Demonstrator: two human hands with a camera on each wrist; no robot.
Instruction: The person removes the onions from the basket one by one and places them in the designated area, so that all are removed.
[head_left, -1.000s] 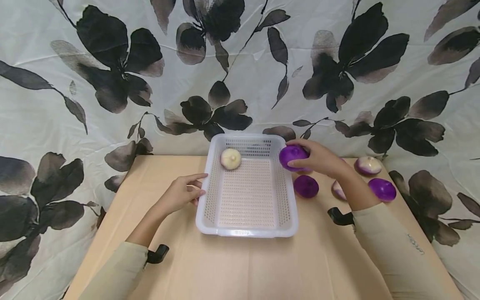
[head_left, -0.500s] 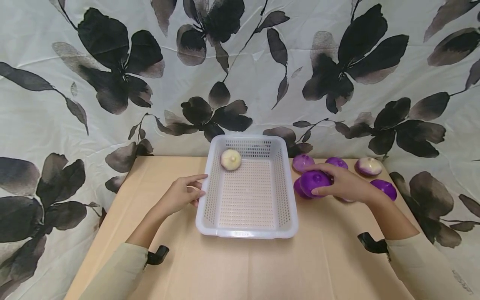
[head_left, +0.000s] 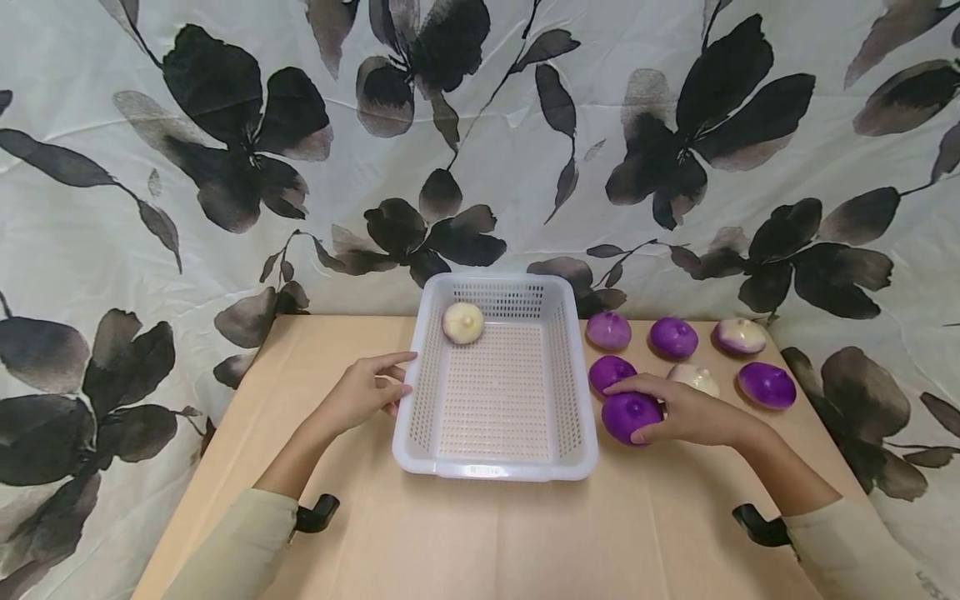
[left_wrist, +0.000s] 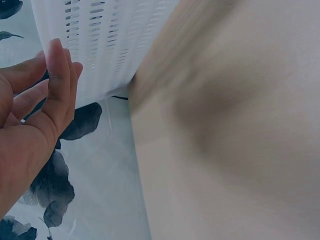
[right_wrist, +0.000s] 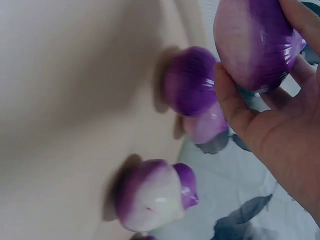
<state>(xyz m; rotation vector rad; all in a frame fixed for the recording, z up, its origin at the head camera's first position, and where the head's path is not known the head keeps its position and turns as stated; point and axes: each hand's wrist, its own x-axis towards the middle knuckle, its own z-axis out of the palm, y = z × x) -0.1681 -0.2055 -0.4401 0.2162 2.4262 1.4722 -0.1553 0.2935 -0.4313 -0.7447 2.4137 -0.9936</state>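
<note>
My right hand (head_left: 686, 412) grips a purple onion (head_left: 626, 419) between thumb and fingers, just right of the white plastic basket (head_left: 495, 467). The right wrist view shows this onion (right_wrist: 250, 42) held above the table, one side paler than the other. My left hand (head_left: 363, 387) rests its fingertips against the basket's left side. In the left wrist view its fingers (left_wrist: 59, 75) are mostly straight beside the perforated wall (left_wrist: 107, 45). Inside the basket, a whitish onion (head_left: 462, 322) lies in the far left corner.
Several onions stand right of the basket: purple ones (head_left: 609, 331) (head_left: 672, 337) (head_left: 767, 385), another purple onion (head_left: 611, 372) behind the held one, and white-and-purple onions (head_left: 739, 336) (head_left: 693, 377). The wooden table (head_left: 465, 542) ends at a floral cloth (head_left: 525, 208) behind.
My right hand has carried the purple onion from beside the basket's far right rim toward the near side, slightly rightward. My left hand has stayed at the basket's left side.
</note>
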